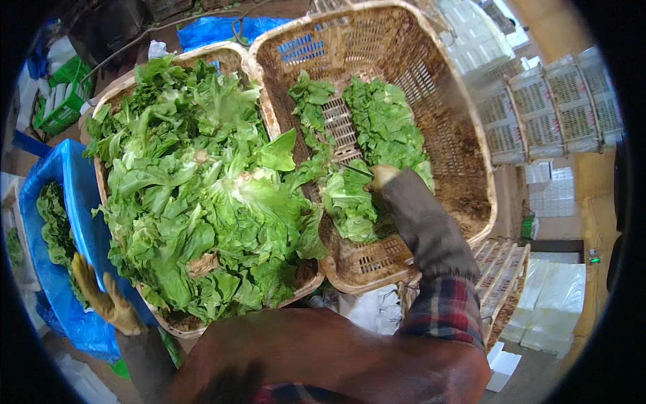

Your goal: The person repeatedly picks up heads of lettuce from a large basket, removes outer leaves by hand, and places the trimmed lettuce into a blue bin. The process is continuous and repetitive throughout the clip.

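Observation:
Leafy green lettuce (pixel 202 192) is heaped in a dirty plastic crate (pixel 101 187) before me. My gloved left hand (pixel 103 298) has its fingers apart beside a blue-lined container (pixel 75 177) with dark leafy greens (pixel 55 222) in it; nothing shows in the hand. To the right stands a larger mud-stained crate (pixel 444 146) with lettuce heads (pixel 388 121) lying in rows. My gloved right hand (pixel 384 178) is inside it, closed on a thin dark knife-like tool (pixel 356 169), just above the lower lettuce (pixel 351 197). The tool's handle is hidden by the hand.
A green basket (pixel 63 108) with white items stands at the upper left. Ventilated crates (pixel 550 111) are stacked at the right, and wrapped white boxes (pixel 547 298) lie below them. Blue plastic sheeting (pixel 217 31) and a cord or hose (pixel 151 31) lie beyond the crates.

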Available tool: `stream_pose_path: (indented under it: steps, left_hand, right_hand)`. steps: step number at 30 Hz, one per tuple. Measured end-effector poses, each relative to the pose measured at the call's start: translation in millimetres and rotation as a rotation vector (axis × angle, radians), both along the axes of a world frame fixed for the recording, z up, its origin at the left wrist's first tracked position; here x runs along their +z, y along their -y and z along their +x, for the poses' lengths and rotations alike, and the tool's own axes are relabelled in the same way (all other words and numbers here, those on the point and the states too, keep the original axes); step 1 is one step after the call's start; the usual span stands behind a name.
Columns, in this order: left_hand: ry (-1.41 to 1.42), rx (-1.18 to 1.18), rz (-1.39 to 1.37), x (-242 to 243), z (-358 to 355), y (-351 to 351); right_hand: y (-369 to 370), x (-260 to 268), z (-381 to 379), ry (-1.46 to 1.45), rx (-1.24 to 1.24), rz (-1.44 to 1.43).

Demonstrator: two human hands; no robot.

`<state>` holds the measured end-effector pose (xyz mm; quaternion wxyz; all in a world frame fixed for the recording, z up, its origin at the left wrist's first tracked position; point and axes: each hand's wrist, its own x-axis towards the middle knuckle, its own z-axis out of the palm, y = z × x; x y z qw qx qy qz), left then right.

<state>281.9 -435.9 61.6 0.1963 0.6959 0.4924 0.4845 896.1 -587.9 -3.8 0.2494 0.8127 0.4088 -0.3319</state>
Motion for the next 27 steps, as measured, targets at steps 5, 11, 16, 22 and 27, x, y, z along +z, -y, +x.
stream_pose_path:
  steps: [5, 11, 16, 22, 27]
  left_hand:
    - [0.175, -0.376, -0.018, 33, 76, -27]
    - [0.95, -0.995, -0.917, 63, 156, 21]
    - [0.177, -0.81, -0.517, 86, 26, -11]
    - [-0.123, -0.596, -0.558, 111, -33, 18]
    - [-0.249, -0.741, -0.454, 109, -62, 18]
  right_hand:
    - [30, 213, -109, -0.094, -0.549, 0.871]
    - [14, 69, -270, -0.916, -0.726, 1.169]
    - [-6, 211, -321, -0.654, -0.212, 1.368]
    - [-63, 215, -411, -0.142, 0.842, 1.206]
    - [-74, 174, -334, -0.15, 0.241, 0.568]
